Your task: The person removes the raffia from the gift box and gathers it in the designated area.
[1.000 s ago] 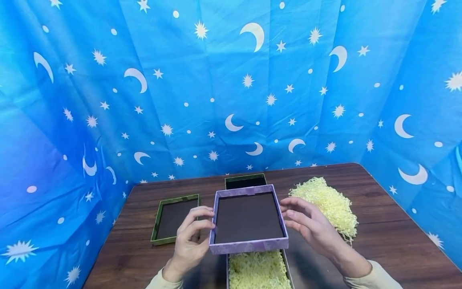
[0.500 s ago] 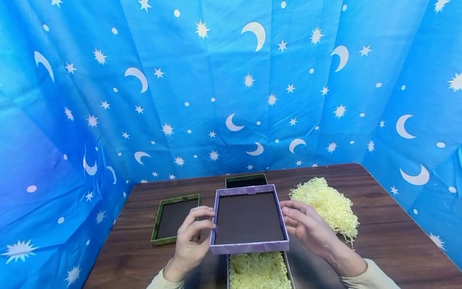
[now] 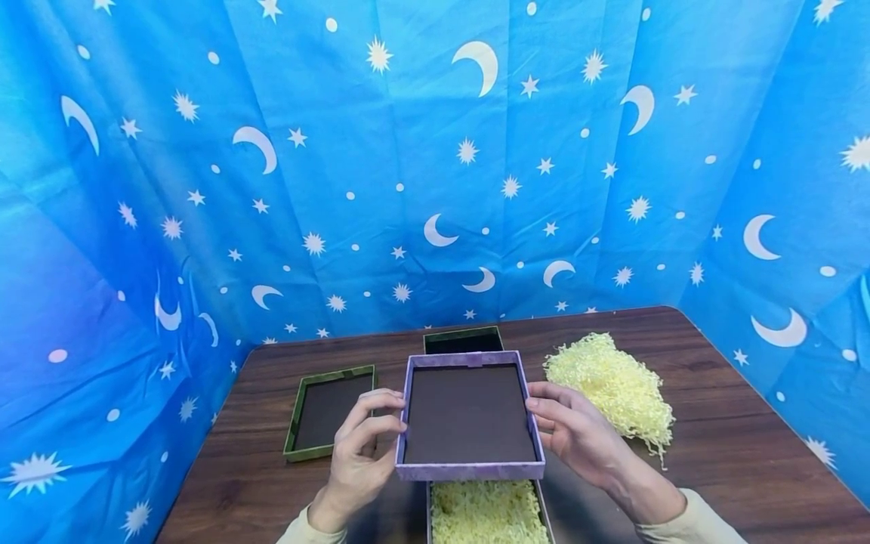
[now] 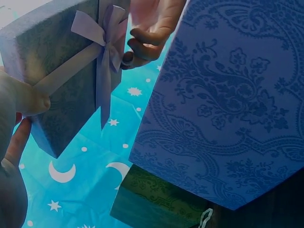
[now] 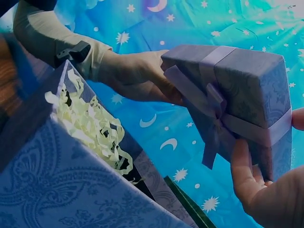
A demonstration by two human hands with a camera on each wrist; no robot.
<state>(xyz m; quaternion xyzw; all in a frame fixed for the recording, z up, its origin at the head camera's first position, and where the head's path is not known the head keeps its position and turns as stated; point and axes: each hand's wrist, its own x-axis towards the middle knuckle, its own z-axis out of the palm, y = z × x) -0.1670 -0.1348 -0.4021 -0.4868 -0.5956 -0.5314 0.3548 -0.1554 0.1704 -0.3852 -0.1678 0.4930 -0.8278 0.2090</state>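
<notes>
Both hands hold up a purple box lid [image 3: 470,471], its dark hollow inside facing me in the head view. My left hand [image 3: 363,457] pinches its left edge. At the right edge my right hand [image 3: 584,442] grips it, thumb on the outer face in the right wrist view. That outer face carries a pale ribbon tied in a bow [image 5: 218,114]. Below the lid stands a patterned purple box [image 5: 80,175], filled with pale yellow shredded paper [image 3: 485,514]. The lid hides the far part of this box in the head view.
A shallow green lid [image 3: 291,446] lies inside up at left on the wooden table [image 3: 231,423]. Behind the purple lid stands a green box [image 3: 462,332]. At right is a loose pile of yellow shredded paper [image 3: 615,393]. A blue cloth [image 3: 435,189] with moons and stars surrounds the table.
My right hand has moved in to the lid's right edge, its fingers now closed against it. The lid has dipped very slightly; the left hand has barely moved.
</notes>
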